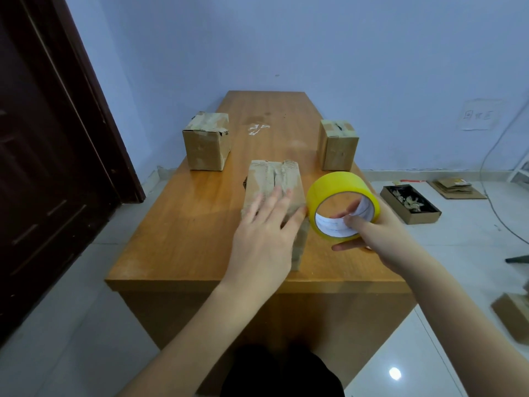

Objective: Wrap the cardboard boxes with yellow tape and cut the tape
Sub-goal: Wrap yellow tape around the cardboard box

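So the middle cardboard box (273, 190) sits a bit back from the near edge of the wooden table (186, 224), roughly centred between the left and right edges, and it's right under the left hand (264, 239), which lies flat on its top with the fingers straight and spread, not gripping anything, just pressing down. The yellow tape roll (342, 204) is just beside the box on its right side, touching or nearly touching the box's right edge, held up off the table and tilted so you look into the core. The right hand (380, 239) has hold of it with fingers hooked through the hole and the thumb under the rim. Two more boxes are further back, one (206, 140) by the left edge and one (338, 144) by the right edge, both well apart from the hands
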The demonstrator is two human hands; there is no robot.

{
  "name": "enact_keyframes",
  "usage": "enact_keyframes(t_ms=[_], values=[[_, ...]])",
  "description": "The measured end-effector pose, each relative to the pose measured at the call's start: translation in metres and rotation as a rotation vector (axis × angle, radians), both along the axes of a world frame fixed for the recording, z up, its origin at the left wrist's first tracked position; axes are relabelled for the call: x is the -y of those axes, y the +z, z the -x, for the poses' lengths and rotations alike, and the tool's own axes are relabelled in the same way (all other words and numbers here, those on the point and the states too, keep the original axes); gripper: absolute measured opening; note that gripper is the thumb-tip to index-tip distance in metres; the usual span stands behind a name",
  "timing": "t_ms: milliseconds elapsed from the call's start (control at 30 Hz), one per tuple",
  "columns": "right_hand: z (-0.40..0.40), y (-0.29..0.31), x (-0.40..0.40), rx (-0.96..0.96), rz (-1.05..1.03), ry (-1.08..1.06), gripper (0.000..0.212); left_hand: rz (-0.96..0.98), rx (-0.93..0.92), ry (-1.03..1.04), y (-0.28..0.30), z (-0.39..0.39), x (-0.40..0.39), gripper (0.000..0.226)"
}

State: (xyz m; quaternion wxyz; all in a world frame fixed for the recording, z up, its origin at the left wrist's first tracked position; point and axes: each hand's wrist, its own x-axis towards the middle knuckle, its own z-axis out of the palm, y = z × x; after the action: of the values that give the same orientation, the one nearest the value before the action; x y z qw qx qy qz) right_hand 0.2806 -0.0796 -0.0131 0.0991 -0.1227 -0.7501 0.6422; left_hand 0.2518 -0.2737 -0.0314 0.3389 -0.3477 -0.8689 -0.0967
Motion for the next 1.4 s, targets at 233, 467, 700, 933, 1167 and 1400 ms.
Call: enact_keyframes(t_ms=[233,467,700,933,1167,1400], values=[[0.001,-0.006,0.001,0.017,0.036,0.018,0.028,-0.031,0.105,0.141,-0.003,0.000,0.023,0.054],[0.003,-0.008,0.002,-0.002,0.060,-0.015,0.015,0.051,0.065,0.136,0.014,0.000,0.008,0.060],[0.004,-0.009,-0.002,0.007,0.016,0.033,0.016,0.088,0.091,0.016,0.005,0.010,-0.012,0.059],[0.003,-0.022,0.005,-0.003,0.197,0.009,0.008,0.009,0.016,-0.046,-0.005,0.019,-0.010,0.056],[-0.005,-0.041,0.002,0.049,0.076,-0.034,0.006,-0.043,0.004,-0.090,-0.006,0.024,-0.006,0.052],[0.004,-0.034,0.025,-0.105,0.181,-0.155,0.022,-0.292,0.000,-0.090,-0.004,0.021,0.001,0.042]])
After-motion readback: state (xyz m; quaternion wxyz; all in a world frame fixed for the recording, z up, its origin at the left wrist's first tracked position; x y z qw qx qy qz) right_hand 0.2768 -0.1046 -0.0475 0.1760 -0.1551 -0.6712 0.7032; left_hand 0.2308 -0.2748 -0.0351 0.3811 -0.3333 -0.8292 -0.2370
